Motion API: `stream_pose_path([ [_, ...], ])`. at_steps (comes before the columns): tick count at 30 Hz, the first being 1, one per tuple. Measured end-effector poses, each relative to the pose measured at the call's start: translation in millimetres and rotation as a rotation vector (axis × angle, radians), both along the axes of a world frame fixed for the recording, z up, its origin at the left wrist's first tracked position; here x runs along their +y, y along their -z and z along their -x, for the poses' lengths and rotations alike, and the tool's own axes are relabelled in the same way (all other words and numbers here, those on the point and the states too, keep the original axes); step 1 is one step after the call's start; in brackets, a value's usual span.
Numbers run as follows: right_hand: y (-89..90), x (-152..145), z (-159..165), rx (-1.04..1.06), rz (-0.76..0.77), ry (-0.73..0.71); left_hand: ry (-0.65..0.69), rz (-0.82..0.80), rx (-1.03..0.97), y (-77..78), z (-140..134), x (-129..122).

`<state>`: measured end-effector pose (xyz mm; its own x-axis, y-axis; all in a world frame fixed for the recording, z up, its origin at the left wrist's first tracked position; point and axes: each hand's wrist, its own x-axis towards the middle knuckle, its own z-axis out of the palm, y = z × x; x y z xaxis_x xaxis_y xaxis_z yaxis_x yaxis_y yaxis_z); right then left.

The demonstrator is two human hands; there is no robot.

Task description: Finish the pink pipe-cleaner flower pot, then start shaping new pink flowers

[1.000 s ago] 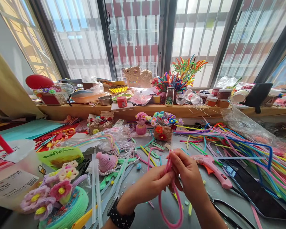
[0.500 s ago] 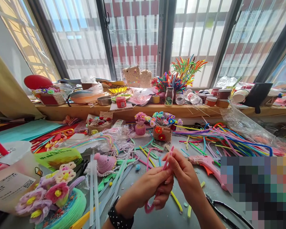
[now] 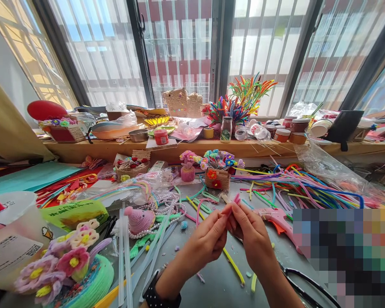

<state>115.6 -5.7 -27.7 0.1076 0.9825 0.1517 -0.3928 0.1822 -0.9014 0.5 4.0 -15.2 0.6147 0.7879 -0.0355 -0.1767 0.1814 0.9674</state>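
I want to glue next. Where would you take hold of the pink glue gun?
Probably by the handle of the pink glue gun, coming from above on the right hand side. It lies flat on the table, handle slanting toward the person, nozzle end behind the hand.

windows: my bay of tall dark-framed windows (image 3: pixel 179 51), barred outside, red-and-white building beyond
light: strong daylight, glass partly blown out
sill: long wooden ledge (image 3: pixel 250 147) below the glass, crowded with jars and crafts
table: my grey worktop (image 3: pixel 218 282), cluttered
left: beige wall (image 3: pixel 6 90), tan curtain (image 3: pixel 9 124)
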Motion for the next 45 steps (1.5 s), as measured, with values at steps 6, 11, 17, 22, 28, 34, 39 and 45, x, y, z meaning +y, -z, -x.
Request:
stream_pose_path([
  [6, -5.2, -5, 0, 0.136, 0.032, -0.082, 0.013, -0.223, 0.095, 1.7, 4, 3],
  [11, -7.7, -6, -1, 0.195, 0.062, -0.157, 0.076, -0.392, 0.199, -6.2, 9, 3],
  [17, -6.2, -3, -3, 0.135, 0.038, -0.017, 0.069, -0.327, 0.258, -6.5, 7, 3],
  [22, -6.1, -3, -2, 0.086, 0.019, 0.081, 0.075, -0.254, 0.222, -3.3, 6, 3],
  [28, -6.9, -3, -1, -0.077, -0.001, 0.235, 0.081, -0.21, 0.27, -2.3, 6, 3],
  [34, -6.2, -3, -1, -0.118, -0.006, 0.281, 0.158, -0.144, 0.274, -3.2, 8, 4],
  [39, -1.7, -3, -1, -0.056, 0.002, 0.291, 0.196, -0.078, 0.228, -2.3, 9, 4],
  [45, -3.9, -1, 0, 0.153, 0.085, 0.245, 0.147, -0.193, 0.278, -4.6, 7, 2],
])
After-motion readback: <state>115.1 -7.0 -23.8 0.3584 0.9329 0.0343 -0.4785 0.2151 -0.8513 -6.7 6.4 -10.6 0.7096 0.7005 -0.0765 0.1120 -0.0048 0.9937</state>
